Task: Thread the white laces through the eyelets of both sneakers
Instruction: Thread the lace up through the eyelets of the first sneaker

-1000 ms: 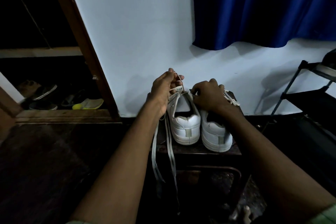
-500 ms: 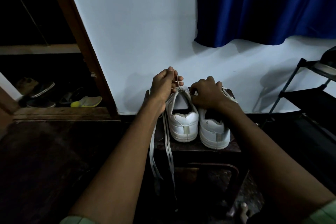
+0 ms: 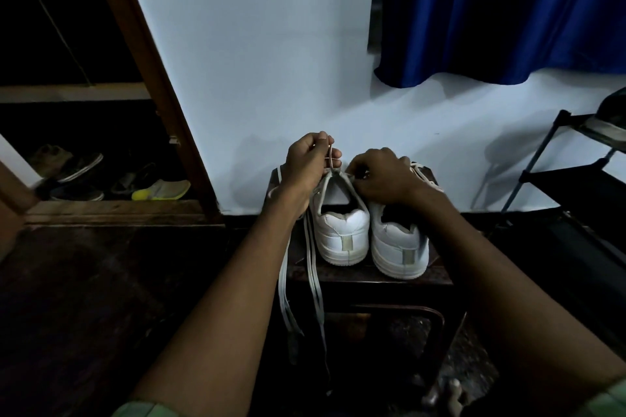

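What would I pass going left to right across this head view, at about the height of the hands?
Shoes in the dark doorway → brown door frame → left hand → right hand → black rack.

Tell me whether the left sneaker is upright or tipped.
Upright: the left sneaker stands on its sole on the stool, heel facing the camera.

2 white sneakers (image 3: pixel 369 234) side by side, heels toward camera — white laces (image 3: pixel 313 281) dangling left, off the edge
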`<state>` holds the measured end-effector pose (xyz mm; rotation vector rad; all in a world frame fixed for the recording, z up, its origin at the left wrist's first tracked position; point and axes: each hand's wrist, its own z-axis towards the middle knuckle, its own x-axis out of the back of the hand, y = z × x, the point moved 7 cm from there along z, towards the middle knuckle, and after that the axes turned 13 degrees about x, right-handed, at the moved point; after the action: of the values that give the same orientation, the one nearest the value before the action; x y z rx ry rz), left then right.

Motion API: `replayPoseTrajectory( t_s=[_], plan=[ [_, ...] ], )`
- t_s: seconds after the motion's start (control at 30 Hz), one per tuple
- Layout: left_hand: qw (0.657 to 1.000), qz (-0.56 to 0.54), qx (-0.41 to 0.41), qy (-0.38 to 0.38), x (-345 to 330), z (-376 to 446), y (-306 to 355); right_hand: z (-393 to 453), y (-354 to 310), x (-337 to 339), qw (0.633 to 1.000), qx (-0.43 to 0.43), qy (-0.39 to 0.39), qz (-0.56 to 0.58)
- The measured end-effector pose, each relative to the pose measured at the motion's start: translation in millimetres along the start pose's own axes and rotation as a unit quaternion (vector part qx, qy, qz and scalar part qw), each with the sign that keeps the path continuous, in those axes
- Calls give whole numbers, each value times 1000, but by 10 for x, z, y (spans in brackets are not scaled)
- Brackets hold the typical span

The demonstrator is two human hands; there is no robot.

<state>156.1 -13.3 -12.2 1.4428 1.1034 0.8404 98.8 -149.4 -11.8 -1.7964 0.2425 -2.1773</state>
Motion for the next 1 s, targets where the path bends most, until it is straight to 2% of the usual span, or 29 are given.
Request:
replayPoseTrajectory(
  t_s=[0.07, 0.17, 0.33, 0.5, 0.57, 0.67, 0.8, 0.83, 0.9, 1.0],
  plan=[
    [1000, 9, -9, -4, -12, 2, 0, 1, -31, 46, 997, -7, 27, -66],
    [1000, -1, -15, -5, -19, 10, -2, -38, -28, 57, 994, -16, 9, -108],
    [1000, 4, -14, 1, 8, 20, -13, -40, -59, 23, 998, 16, -16, -63],
    [999, 20, -27, 7, 12, 21, -8, -58, -65, 13, 997, 17, -34, -72],
    [999, 24, -30, 11, 20, 26, -7, -53, -65, 44, 999, 4, -23, -41],
    [999, 20, -31, 16, 38, 21, 11, -42, -13, 154, 998, -6, 39, 58],
    [999, 17, -33, 14, 35, 3, 22, -64, 93, 271, 972, -7, 118, 201],
    [999, 18, -34, 14, 33, 7, 18, -60, 91, 269, 976, -2, 118, 185],
    [999, 21, -36, 15, 34, 18, 8, -33, 59, 195, 997, 1, 68, 46],
    [999, 18, -36, 11, 28, 23, -1, -22, -11, 82, 994, -1, 15, -110]
  ],
)
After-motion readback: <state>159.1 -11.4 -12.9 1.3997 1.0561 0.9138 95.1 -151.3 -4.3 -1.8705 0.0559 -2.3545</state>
